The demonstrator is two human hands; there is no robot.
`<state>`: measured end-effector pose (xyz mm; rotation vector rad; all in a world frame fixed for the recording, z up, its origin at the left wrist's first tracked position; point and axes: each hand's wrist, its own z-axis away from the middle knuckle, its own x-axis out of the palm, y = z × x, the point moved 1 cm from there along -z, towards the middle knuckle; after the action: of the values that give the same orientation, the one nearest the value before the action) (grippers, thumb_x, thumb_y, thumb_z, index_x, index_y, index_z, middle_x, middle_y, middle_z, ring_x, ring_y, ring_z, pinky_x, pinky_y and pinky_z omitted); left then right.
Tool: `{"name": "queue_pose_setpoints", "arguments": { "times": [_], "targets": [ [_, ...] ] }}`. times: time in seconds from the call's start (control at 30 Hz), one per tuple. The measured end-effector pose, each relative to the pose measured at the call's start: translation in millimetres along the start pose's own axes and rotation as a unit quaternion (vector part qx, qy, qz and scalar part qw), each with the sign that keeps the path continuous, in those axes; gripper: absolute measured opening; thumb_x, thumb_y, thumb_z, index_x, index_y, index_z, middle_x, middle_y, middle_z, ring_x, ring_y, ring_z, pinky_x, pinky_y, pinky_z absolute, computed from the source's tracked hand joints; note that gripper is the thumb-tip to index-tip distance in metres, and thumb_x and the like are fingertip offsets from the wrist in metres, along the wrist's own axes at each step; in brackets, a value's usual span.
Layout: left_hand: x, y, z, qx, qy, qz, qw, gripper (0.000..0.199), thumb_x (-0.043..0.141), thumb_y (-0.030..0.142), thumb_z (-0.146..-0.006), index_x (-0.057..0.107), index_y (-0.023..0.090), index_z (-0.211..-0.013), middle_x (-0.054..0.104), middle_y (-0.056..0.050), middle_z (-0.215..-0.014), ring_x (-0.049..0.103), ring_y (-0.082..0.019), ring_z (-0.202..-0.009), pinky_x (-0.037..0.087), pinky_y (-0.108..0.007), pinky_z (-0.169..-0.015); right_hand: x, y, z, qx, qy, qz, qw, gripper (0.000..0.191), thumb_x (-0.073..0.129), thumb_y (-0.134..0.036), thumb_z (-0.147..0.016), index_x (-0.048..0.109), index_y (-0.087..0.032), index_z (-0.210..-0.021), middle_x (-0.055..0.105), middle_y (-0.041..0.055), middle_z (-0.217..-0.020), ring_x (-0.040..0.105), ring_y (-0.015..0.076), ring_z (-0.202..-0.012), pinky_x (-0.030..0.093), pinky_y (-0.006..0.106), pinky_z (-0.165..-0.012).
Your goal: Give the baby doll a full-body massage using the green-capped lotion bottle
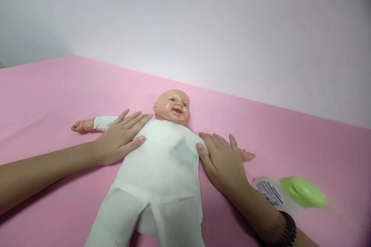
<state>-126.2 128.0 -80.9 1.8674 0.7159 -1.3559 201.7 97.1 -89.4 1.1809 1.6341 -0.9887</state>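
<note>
Doll [162, 158] and bottle [290, 192] on pink surface [49, 100]

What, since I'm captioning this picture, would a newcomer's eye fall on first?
Most likely the doll, dressed in white and lying on its back mid-picture on the pink surface. Next, the left hand and right hand, spread at its two shoulders. Then the green-topped bottle at lower right.
</note>
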Motion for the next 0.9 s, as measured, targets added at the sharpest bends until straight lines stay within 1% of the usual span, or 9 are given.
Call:
{"name": "queue_pose_setpoints", "arguments": {
  "times": [0.1,0.2,0.3,0.37,0.43,0.57,0.63,0.73,0.9],
  "targets": [
    [-2.8,-8,4,-0.021,0.007,-0.057,0.998,0.067,0.025,0.055,-0.107,0.022,0.027,-0.168,0.035,-0.005,-0.17,0.025,-0.03,-0.162,-0.003,-0.058,-0.133,0,11,-2,-0.002,-0.004,0.026,1.0,0.068,0.02,-0.055,-0.107,0.066,-0.011,-0.129,0.068,0.0123,-0.127,0.061,0.0329,-0.122,0.025,0.067,-0.119],
    [-9.5,-16,10,-0.045,0.003,-0.114,0.993,0.069,0.028,0.059,-0.106,0.03,0.025,-0.166,0.045,-0.009,-0.165,0.035,-0.033,-0.157,-0.001,-0.059,-0.132,-1,18,-2,-0.006,-0.005,0.033,0.999,0.067,0.026,-0.057,-0.105,0.066,-0.01,-0.131,0.066,0.0142,-0.13,0.059,0.0354,-0.124,0.028,0.066,-0.116],
    [-18.2,-19,12,-0.067,-0.012,-0.135,0.988,0.074,0.031,0.064,-0.103,0.039,0.021,-0.163,0.058,-0.014,-0.152,0.049,-0.036,-0.145,0.014,-0.061,-0.129,-3,21,-1,-0.022,-0.013,0.016,1.0,0.059,0.033,-0.052,-0.103,0.065,-0.013,-0.133,0.066,0.0122,-0.132,0.059,0.0342,-0.125,0.031,0.061,-0.114],
    [-23.6,-21,11,-0.075,-0.032,-0.131,0.988,0.075,0.032,0.067,-0.101,0.045,0.021,-0.159,0.063,-0.015,-0.146,0.058,-0.037,-0.133,0.031,-0.059,-0.121,-4,21,0,-0.061,-0.026,-0.005,0.998,0.051,0.043,-0.04,-0.095,0.064,-0.016,-0.134,0.064,0.0095,-0.135,0.058,0.0315,-0.125,0.035,0.055,-0.11],
    [-28.6,-24,9,-0.063,-0.054,-0.124,0.989,0.075,0.033,0.067,-0.1,0.047,0.021,-0.158,0.062,-0.016,-0.145,0.061,-0.037,-0.127,0.043,-0.053,-0.109,-4,22,1,-0.095,-0.028,-0.018,0.995,0.053,0.047,-0.03,-0.085,0.063,-0.018,-0.134,0.064,0.0078,-0.136,0.058,0.029,-0.123,0.037,0.05,-0.107],
    [-38.8,-40,9,-0.016,-0.073,-0.114,0.991,0.066,0.041,0.054,-0.098,0.048,0.023,-0.156,0.063,-0.014,-0.145,0.061,-0.033,-0.127,0.049,-0.041,-0.097,1,24,0,-0.045,0.006,0.005,0.999,0.048,0.046,-0.022,-0.081,0.069,-0.016,-0.123,0.071,0.0073,-0.114,0.062,0.027,-0.107,0.04,0.042,-0.097],
    [-43.4,-52,11,-0.025,-0.068,-0.112,0.991,0.06,0.044,0.05,-0.095,0.057,0.023,-0.147,0.069,-0.012,-0.134,0.066,-0.03,-0.117,0.049,-0.037,-0.09,3,25,-2,-0.019,0.025,0.021,0.999,0.045,0.046,-0.021,-0.08,0.07,-0.015,-0.118,0.071,0.0074,-0.104,0.062,0.0271,-0.101,0.041,0.041,-0.094],
    [-48.0,-70,15,-0.075,-0.041,-0.115,0.99,0.056,0.049,0.055,-0.091,0.065,0.024,-0.135,0.075,-0.01,-0.116,0.069,-0.028,-0.102,0.047,-0.034,-0.081,5,27,-5,-0.015,0.071,0.025,0.997,0.044,0.048,-0.024,-0.081,0.069,-0.012,-0.118,0.071,0.0092,-0.107,0.063,0.0279,-0.103,0.042,0.042,-0.096],
    [-48.6,-90,24,-0.192,0.044,-0.059,0.979,0.058,0.054,0.063,-0.088,0.066,0.022,-0.128,0.074,-0.009,-0.119,0.069,-0.029,-0.104,0.049,-0.036,-0.085,9,39,-7,0.028,0.106,0.009,0.994,0.046,0.058,-0.036,-0.082,0.065,-0.012,-0.121,0.068,0.0122,-0.118,0.06,0.0295,-0.109,0.042,0.046,-0.098]
  ]
}}
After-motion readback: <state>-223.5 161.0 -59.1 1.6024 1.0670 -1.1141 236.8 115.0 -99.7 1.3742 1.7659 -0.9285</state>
